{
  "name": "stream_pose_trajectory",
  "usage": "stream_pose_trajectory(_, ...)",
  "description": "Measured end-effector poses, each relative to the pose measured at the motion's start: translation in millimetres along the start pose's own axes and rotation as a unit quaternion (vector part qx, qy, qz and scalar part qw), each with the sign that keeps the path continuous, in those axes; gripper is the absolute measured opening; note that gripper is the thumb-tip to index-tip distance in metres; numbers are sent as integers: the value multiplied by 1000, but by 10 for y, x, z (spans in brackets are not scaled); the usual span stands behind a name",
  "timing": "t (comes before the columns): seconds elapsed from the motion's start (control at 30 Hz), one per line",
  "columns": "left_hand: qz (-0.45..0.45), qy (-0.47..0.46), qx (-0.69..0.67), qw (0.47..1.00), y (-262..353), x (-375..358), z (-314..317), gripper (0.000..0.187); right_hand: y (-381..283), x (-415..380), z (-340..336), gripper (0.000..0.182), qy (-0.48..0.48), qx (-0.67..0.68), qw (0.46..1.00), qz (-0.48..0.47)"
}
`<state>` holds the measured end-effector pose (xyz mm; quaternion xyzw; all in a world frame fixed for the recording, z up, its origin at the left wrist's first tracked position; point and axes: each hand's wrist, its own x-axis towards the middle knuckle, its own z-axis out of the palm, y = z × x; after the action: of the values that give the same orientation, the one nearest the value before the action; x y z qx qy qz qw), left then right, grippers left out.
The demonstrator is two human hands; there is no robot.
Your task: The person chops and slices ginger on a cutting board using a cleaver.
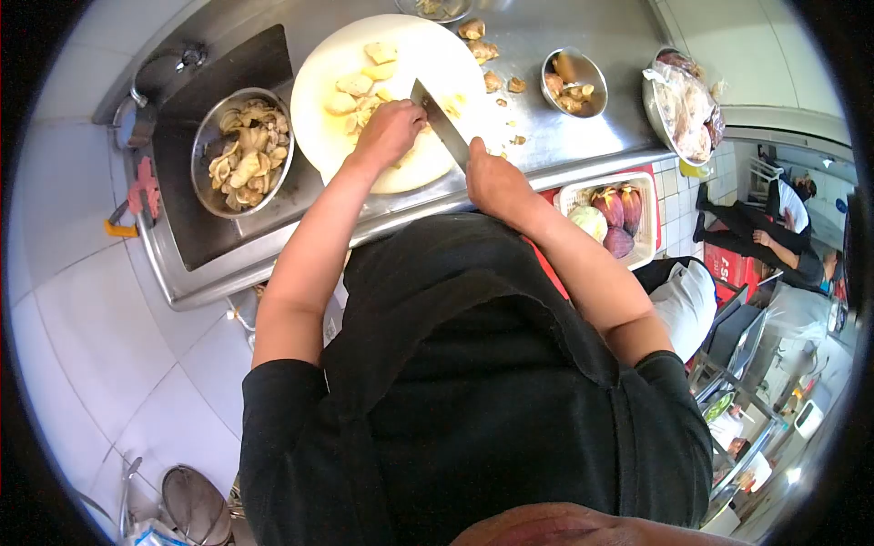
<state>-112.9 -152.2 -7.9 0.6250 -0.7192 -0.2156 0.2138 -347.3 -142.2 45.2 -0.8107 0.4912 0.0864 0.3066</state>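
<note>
My right hand [496,182] is closed around the handle of a kitchen knife [443,126], whose broad blade points up and left over a round white cutting board [319,82]. Curled fingers of my left hand [390,135] press down close beside the blade. Under them is pale yellow ginger, mostly hidden by the hand. Several peeled pieces of ginger [355,84] lie on the board's left half, and small scraps are scattered right of the blade.
A metal bowl of sliced pieces [244,168] sits in the sink [177,223]. Unpeeled brown ginger [482,50] lies right of the board, near a small bowl [596,77]. A basin with plastic-wrapped contents [687,109] stands far right; a basket [648,214] holds purple produce. Other people are at right.
</note>
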Motion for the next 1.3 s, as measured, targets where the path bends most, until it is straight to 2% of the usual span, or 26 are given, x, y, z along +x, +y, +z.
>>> stream_pose_trajectory(0.13,-8,-13,-33,999,13,-12,-42,20,-100,92,-492,29,-30,-3,999,-16)
stream_pose_trajectory(0.23,9,26,-45,999,-50,2,-142,21,-35,108,-626,25,10,4,998,-58)
stream_pose_trajectory(0.3,61,20,89,994,-82,23,-210,21,30,43,-601,25,24,15,997,-67)
stream_pose_trajectory(0.4,22,-23,125,992,0,50,-252,22,20,-93,-546,24,14,26,998,-49)
stream_pose_trajectory(0.5,2,-60,78,995,30,78,-204,22,64,-143,-379,22,33,15,997,-62)
stream_pose_trajectory(0.53,-29,-86,48,995,34,90,-198,22,62,-150,-347,20,36,8,998,-54)
stream_pose_trajectory(0.63,-56,-50,25,997,47,57,-248,22,69,-186,-286,19,45,3,997,-56)
stream_pose_trajectory(0.77,-23,-44,69,996,85,-57,-346,19,91,-274,-260,20,53,12,995,-78)
stream_pose_trajectory(0.83,47,-31,121,991,8,-102,-319,16,103,-292,-223,21,48,9,996,-78)
stream_pose_trajectory(0.97,23,-43,145,988,-3,-125,-313,20,149,-321,-174,21,51,12,996,-68)
stream_pose_trajectory(1.1,4,-4,131,991,63,-113,-206,20,166,-398,-232,22,85,44,992,-83)
stream_pose_trajectory(1.17,3,8,128,992,87,-71,-140,20,174,-408,-285,21,84,46,994,-50)
stream_pose_trajectory(1.3,-6,-45,108,993,58,37,-47,22,279,-398,-258,21,91,52,994,-43)
